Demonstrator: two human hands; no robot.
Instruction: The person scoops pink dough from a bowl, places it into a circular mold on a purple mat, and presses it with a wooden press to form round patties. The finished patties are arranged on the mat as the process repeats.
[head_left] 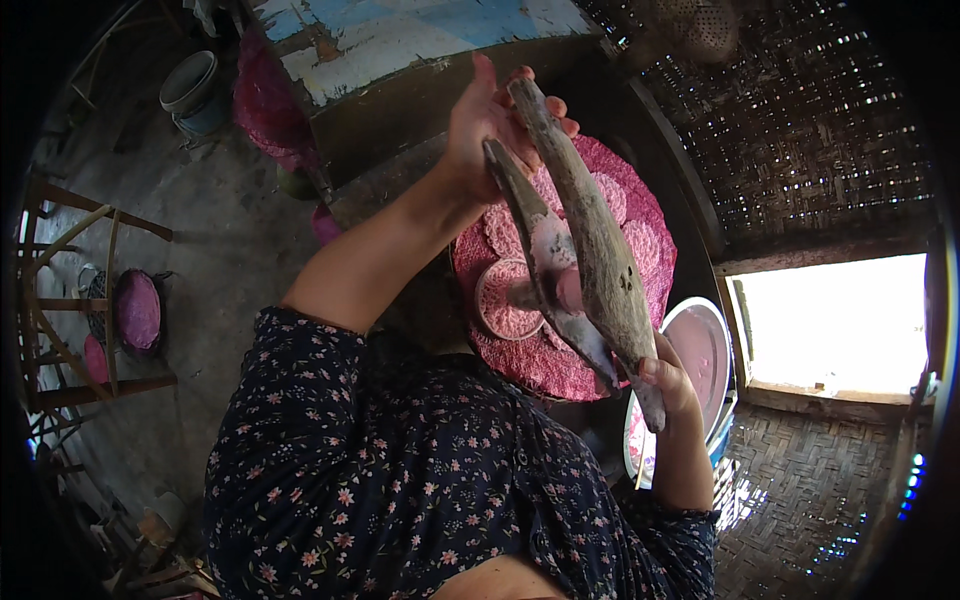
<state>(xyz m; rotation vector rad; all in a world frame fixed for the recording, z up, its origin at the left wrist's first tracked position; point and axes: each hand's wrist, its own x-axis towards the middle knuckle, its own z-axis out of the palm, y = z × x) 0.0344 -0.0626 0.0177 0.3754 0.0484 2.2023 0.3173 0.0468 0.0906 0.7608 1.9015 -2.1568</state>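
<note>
My two hands hold a two-barred wooden press (605, 235) slantwise over a round pink woven surface (520, 365). My left hand (470, 130) is at the far ends of the bars, thumb raised and fingers curving behind the thicker bar. Around the near end of that bar, my right hand (675, 385) is closed. The thinner bar (535, 215) is smeared with pale paste, and a pink plug of dough (568, 290) shows between the bars. Below lie several pink stringy dough rounds (505, 235); one sits in a pale-rimmed round mould (510, 318), partly under the press.
A large white basin (697, 335) with pink contents stands at the right, below a bright window opening (830, 320). Woven walls rise on that side. A worn blue-and-white tabletop (400, 45) lies beyond. Leftward are a bucket (190, 85), a pink bag (268, 105) and a wooden frame (75, 300).
</note>
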